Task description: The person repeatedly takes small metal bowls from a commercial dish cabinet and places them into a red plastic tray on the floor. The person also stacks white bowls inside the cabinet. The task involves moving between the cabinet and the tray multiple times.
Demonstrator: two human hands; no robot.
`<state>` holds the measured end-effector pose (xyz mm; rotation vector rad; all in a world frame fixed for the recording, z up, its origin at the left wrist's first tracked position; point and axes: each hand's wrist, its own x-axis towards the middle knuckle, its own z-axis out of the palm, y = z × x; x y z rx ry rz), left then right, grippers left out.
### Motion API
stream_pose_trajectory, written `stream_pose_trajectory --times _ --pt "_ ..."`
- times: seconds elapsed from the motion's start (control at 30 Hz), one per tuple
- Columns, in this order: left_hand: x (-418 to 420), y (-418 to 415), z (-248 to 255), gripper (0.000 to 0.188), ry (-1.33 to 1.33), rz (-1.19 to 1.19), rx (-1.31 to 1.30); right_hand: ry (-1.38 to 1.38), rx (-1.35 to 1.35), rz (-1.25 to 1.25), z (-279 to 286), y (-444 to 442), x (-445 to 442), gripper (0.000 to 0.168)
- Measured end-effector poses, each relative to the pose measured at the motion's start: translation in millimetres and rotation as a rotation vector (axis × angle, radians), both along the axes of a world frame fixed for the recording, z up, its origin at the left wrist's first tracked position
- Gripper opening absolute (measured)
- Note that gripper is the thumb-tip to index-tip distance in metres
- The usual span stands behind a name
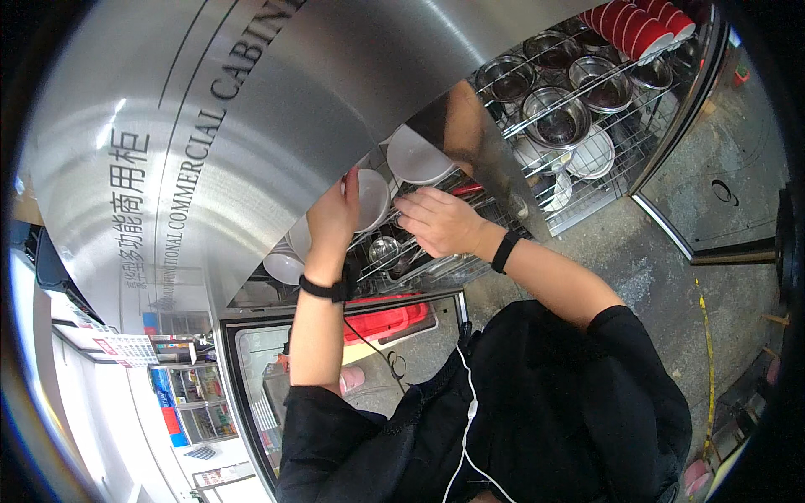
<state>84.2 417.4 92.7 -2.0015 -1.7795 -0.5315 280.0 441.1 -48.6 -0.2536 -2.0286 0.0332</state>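
Observation:
Inside a steel cabinet, several white bowls stand in a row on a wire rack. My left hand (pixel 336 217) is at one white bowl (pixel 371 201), its thumb against the bowl's edge and its other fingers mostly hidden. To the right, my right hand (pixel 440 221) has its fingers bent near the rack, below a larger white bowl (pixel 420 156); whether it holds anything is not plain. Another white bowl (pixel 284 267) sits left of my left forearm. Beneath my hands, a small round metal bowl (pixel 384 250) lies on a lower level.
A brushed-steel cabinet front (pixel 251 126) bearing writing rises close before me. On the right, wire shelves hold steel pots (pixel 556 118), stacked red cups (pixel 629 31) and white dishes (pixel 591 154). Glass doors stand open at the lower left (pixel 377 352) and right (pixel 723 170).

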Motion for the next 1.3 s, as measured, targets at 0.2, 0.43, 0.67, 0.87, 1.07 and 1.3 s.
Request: stream_pose_trajectory --times 0.2,0.43,0.67,0.87,1.07,1.3 --pt "-14 99 -15 0.032 0.225 -0.154 -0.047 0.004 0.023 -0.03 -3 7 12 0.038" --pt "-51 132 -52 0.043 0.148 0.147 -0.368 -0.012 0.031 -0.03 -3 5 11 0.035" --pt "-2 59 -14 0.042 -0.021 -0.042 -0.315 -0.059 0.005 -0.017 2 -2 5 0.041" --pt "28 -52 5 0.018 -0.312 -0.095 0.105 0.01 -0.07 -0.058 -1 -4 1 0.034" --pt "-75 -122 -39 0.022 -0.42 0.506 0.685 0.061 -0.081 -0.141 2 -13 -13 0.035" --pt "-132 -135 -69 0.037 -0.39 0.677 0.063 0.103 -0.062 -0.231 0 -17 -23 0.032"
